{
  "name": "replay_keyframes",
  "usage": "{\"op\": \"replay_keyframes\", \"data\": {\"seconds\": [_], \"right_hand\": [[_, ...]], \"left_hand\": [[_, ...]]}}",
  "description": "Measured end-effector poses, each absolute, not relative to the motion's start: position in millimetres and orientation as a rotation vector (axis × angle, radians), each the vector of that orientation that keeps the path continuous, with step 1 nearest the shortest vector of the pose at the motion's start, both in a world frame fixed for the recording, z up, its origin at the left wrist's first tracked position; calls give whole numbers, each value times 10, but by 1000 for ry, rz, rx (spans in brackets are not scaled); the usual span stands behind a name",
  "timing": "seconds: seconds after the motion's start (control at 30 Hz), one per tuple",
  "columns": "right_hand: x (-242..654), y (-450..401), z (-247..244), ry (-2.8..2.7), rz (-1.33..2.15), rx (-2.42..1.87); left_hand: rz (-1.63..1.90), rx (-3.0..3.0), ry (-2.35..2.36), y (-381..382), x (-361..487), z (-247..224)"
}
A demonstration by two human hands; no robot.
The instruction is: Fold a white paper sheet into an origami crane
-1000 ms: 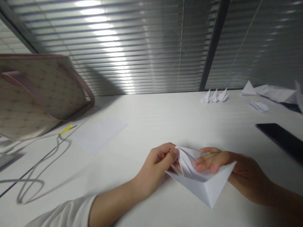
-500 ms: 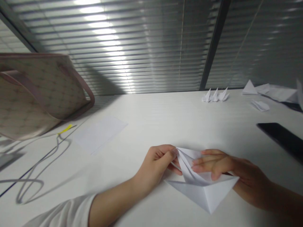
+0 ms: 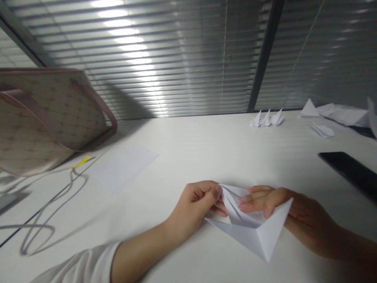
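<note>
A partly folded sheet of white paper (image 3: 247, 232) is between my two hands over the white table, its lower flap pointing toward me and its right corner raised. My left hand (image 3: 200, 200) pinches the paper's upper left corner between thumb and fingers. From the right, my right hand (image 3: 273, 204) lies with its fingers on the inner folds, fingertips against the paper. The right corner of the sheet stands up in front of that hand and hides part of it.
A patterned bag (image 3: 50, 118) and grey cables (image 3: 70, 188) with a yellow tag are at the left. A flat paper sheet (image 3: 126, 167) lies nearby. Small folded paper pieces (image 3: 266, 119) stand at the back; a black phone (image 3: 350, 169) and more papers (image 3: 341, 114) lie right.
The paper's right corner has lifted and tipped inward, and its bottom point has shifted slightly right. My left hand has kept its pinch; my right hand has moved only slightly.
</note>
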State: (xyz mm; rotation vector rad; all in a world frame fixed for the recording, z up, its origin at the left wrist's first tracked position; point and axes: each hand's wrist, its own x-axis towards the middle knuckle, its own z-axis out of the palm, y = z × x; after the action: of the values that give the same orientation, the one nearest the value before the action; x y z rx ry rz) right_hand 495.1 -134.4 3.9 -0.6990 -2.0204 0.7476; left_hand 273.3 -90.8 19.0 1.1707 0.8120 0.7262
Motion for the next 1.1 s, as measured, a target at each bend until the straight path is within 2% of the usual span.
{"op": "replay_keyframes", "data": {"seconds": [0.43,1.1], "right_hand": [[4996,-1325,-21,-2294,426,-575],[5025,-1321,-11,-2402,400,-538]], "left_hand": [[651,1072,770,-908,2752,176],[612,1121,894,-887,2743,143]]}}
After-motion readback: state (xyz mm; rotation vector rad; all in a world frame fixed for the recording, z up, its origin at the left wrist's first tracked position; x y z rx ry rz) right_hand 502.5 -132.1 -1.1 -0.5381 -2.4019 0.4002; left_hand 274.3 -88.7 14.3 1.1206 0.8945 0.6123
